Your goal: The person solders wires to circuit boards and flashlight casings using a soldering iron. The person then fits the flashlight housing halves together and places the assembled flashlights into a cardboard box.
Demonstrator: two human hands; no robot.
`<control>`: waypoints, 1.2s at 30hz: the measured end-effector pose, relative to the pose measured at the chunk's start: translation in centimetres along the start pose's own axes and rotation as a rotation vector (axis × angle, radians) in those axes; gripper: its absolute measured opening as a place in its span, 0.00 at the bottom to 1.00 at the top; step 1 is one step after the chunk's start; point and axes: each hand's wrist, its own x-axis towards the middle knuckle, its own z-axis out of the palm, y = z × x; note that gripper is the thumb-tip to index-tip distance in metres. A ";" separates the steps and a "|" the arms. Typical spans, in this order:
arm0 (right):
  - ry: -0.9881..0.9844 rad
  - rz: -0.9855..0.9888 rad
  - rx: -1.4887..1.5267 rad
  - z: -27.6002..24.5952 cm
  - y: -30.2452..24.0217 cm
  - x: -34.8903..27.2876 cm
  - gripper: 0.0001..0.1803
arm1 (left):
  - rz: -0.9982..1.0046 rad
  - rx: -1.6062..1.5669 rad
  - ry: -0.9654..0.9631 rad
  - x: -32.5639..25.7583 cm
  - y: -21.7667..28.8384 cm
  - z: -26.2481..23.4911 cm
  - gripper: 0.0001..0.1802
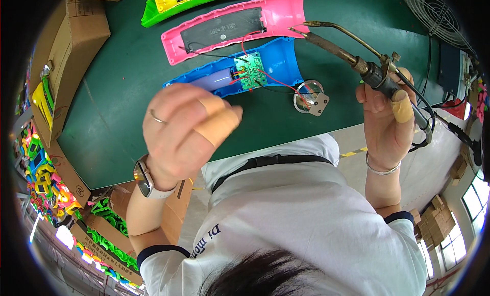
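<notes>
My right hand (pixel 390 117) is closed around a soldering iron (pixel 375 76) with a thin curved metal tube clamped along it. The iron's tip points left, just above the pink plastic shell (pixel 286 10). My left hand (pixel 189 127) hovers at the near left side of a blue plastic shell (pixel 283 61), its fingers curled together with tan covers on some; whatever they may pinch is hidden. Inside the blue shell lie a purple cylindrical battery (pixel 214 79) and a green circuit board (pixel 248 70). Red and black wires run from the board to a round silvery part with a metal plate (pixel 319 104).
Green and yellow shells (pixel 148 15) lie beyond the pink one on the green table (pixel 127 66). A cardboard box (pixel 84 46) stands at the left edge. At the far right are a round wire-grille fan (pixel 434 13) and a dark box (pixel 451 74) with cables.
</notes>
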 end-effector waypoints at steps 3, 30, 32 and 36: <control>-0.017 0.031 -0.100 -0.3 -0.2 0.3 0.18 | -0.085 0.076 -0.008 1.2 0.1 0.4 0.16; -0.080 0.203 -0.436 1.4 -2.6 2.3 0.17 | 0.034 0.260 -0.027 0.9 -0.7 0.8 0.17; -0.065 0.196 -0.443 1.6 -2.5 2.1 0.17 | 0.041 0.267 -0.018 0.9 -0.7 0.9 0.17; -0.011 0.208 -0.474 1.9 -2.6 1.8 0.17 | 0.048 0.273 -0.018 0.9 -0.7 0.9 0.17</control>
